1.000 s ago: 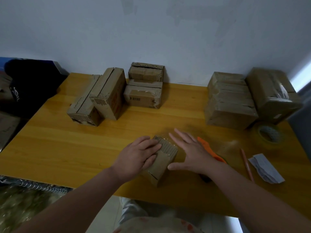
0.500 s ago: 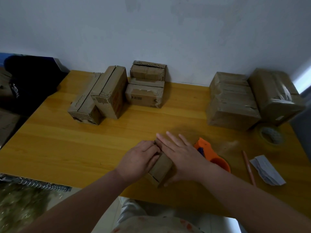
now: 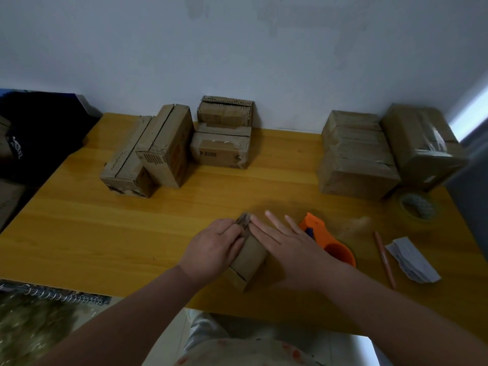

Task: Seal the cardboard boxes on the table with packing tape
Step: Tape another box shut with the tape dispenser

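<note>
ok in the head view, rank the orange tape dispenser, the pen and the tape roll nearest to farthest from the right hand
From the right hand:
1. orange tape dispenser, just beside it.
2. pen, farther right.
3. tape roll, far right, behind the pen.

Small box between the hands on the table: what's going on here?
A person is working on a small cardboard box near the front of the table. The left hand grips its left side; the right hand lies flat against its right side, apparently pressing tape or a flap down. An orange tape dispenser sits unheld beside that hand. More boxes stand by the wall: a left group and a taped stack.
</note>
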